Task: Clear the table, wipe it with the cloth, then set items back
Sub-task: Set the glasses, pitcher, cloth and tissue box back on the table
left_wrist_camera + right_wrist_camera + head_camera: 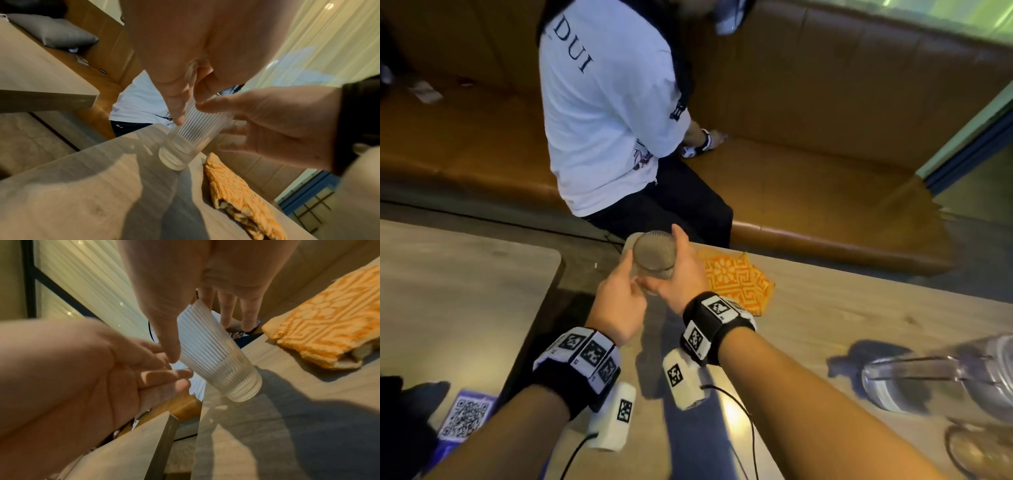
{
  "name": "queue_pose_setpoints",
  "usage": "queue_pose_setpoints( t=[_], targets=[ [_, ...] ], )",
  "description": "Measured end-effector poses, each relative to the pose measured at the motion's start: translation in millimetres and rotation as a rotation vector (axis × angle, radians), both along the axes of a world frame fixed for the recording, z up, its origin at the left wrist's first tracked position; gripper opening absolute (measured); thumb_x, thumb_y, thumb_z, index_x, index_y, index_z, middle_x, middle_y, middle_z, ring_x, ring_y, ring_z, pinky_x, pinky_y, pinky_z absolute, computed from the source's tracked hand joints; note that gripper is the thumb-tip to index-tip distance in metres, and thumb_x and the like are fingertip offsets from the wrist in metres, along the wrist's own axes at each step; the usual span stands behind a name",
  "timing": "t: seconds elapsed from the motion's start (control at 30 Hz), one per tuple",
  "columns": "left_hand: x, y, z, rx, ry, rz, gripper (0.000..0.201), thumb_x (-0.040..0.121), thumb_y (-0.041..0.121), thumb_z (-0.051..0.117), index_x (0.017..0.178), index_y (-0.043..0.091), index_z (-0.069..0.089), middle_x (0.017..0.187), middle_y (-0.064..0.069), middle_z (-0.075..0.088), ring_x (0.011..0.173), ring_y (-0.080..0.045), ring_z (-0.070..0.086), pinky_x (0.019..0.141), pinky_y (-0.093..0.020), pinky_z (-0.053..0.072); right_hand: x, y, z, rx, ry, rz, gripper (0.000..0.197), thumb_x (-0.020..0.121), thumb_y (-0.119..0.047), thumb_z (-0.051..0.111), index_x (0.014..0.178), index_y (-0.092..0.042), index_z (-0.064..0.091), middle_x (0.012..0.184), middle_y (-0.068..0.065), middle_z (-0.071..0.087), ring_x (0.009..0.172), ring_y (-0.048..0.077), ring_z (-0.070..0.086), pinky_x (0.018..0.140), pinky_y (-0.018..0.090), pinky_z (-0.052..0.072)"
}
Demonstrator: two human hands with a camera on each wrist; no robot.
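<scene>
A: Which step is it now, in your opinion?

B: I think the clearing, though it could also be the setting back; I cannot decide from this. The right hand (pixel 681 270) grasps the ribbed glass (pixel 654 262) from above, with thumb on one side and fingers on the other. The glass is tilted, and only its bottom edge touches the counter (pixel 825 308), near the corner.

A: And the left hand (pixel 619 298)?

B: It is released, the fingers relaxed, just beside the glass on its left side. It does not hold anything. Maybe it is ready to take the glass.

A: Where is the cloth (pixel 738 281)?

B: Folded, orange with a pattern, it lies on the counter just to the right of the right hand. It does not touch the glass.

A: What does the next move need?

B: A firm grasp, because the glass is smooth and tilted near the edge. Further right, more glassware (pixel 941 380) is lying.
</scene>
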State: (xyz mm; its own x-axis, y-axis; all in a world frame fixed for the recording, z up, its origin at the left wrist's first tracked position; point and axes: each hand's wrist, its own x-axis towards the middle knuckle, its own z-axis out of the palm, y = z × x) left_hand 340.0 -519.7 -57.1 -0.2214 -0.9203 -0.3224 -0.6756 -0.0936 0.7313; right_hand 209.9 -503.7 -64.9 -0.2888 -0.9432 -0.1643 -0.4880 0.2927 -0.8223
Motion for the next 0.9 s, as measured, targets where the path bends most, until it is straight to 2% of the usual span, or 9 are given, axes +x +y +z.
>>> queue_pose_setpoints(
  t=[0.17,0.3,0.4,0.5,0.57,0.63,0.73,0.83,0.9],
  targets=[
    [1.2,-0.4,2.3,-0.041,0.051,-0.015,0.057,0.097,0.009,0.041,0.149,0.034,0.034,0.125,-0.007,0.062,0.111,-0.025,0.059,0.089,-0.032,0.044,4.8,-0.7,-1.0,-0.039,0.028,-0.051,0.094,0.074,-0.028,0.083,0.149,-0.017,0.028,0.144,0.006,0.042,0.129,0.022,0.042,0.103,0.026,0.033],
    [-3.1,15.1,16.7,-0.083,0.2,0.009,0.04,0.099,0.042,0.039,0.137,0.036,0.049,0.124,0.0,0.064,0.115,-0.023,0.06,0.101,-0.045,0.047,-6.2,22.4,17.0,-0.121,0.036,-0.105,0.089,0.069,-0.033,0.086,0.143,-0.018,0.037,0.136,0.001,0.049,0.124,0.015,0.045,0.099,0.02,0.035],
    [-16.0,37.7,37.6,-0.079,0.347,0.092,0.033,0.097,0.05,0.038,0.12,0.037,0.059,0.115,0.006,0.066,0.107,-0.017,0.063,0.093,-0.048,0.053,-22.5,58.1,45.4,-0.203,0.038,-0.127,0.087,0.066,-0.031,0.087,0.139,-0.02,0.041,0.13,-0.003,0.05,0.118,0.008,0.046,0.097,0.017,0.037],
    [-36.9,66.1,49.0,0.056,0.363,0.15,0.05,0.086,0.071,0.035,0.116,0.039,0.059,0.117,0.006,0.066,0.108,-0.018,0.062,0.097,-0.048,0.05,-46.5,102.1,80.4,-0.232,0.051,-0.114,0.086,0.064,-0.036,0.088,0.137,-0.023,0.044,0.124,-0.007,0.049,0.112,0.004,0.046,0.094,0.014,0.037],
    [-59.9,94.9,58.2,0.241,0.461,0.22,0.065,0.082,0.08,0.035,0.111,0.029,0.063,0.118,-0.003,0.068,0.108,-0.022,0.063,0.1,-0.046,0.047,-65.7,136.6,101.0,-0.254,0.032,-0.111,0.084,0.062,-0.036,0.089,0.133,-0.025,0.046,0.12,-0.009,0.049,0.11,0.004,0.047,0.092,0.012,0.036],
    [-84.8,132.3,72.5,0.413,0.638,0.348,0.058,0.094,0.066,0.038,0.101,0.018,0.067,0.1,-0.012,0.074,0.09,-0.026,0.069,0.087,-0.04,0.052,-86.3,176.2,123.0,-0.287,0.011,-0.092,0.082,0.061,-0.034,0.09,0.131,-0.025,0.048,0.119,-0.009,0.05,0.109,0.004,0.048,0.09,0.009,0.036],
    [-126.5,196.1,89.6,0.619,0.806,0.447,0.06,0.094,0.063,0.042,0.102,0.008,0.066,0.074,-0.012,0.072,0.06,-0.024,0.068,0.055,-0.031,0.054,-122.7,245.1,148.9,-0.313,-0.024,-0.04,0.079,0.06,-0.035,0.091,0.126,-0.028,0.048,0.117,-0.008,0.052,0.108,0.005,0.05,0.094,0.022,0.044],
    [-171.8,260.9,96.7,0.789,1.041,0.426,0.053,0.097,0.052,0.044,0.108,0.008,0.072,0.096,-0.018,0.073,0.079,-0.031,0.072,0.068,-0.04,0.059,-161.6,314.7,165.1,-0.323,-0.043,-0.02,0.078,0.058,-0.039,0.091,0.123,-0.03,0.05,0.116,-0.009,0.056,0.108,0.003,0.053,0.094,0.029,0.048],
    [-205.0,306.2,100.7,0.84,1.123,0.387,0.043,0.095,0.037,0.046,0.092,0.009,0.079,0.094,-0.017,0.073,0.079,-0.03,0.072,0.07,-0.04,0.059,-187.2,359.1,171.0,-0.31,-0.026,-0.018,0.078,0.058,-0.039,0.091,0.125,-0.027,0.051,0.116,-0.008,0.056,0.109,0.003,0.053,0.095,0.027,0.048]
  ],
)
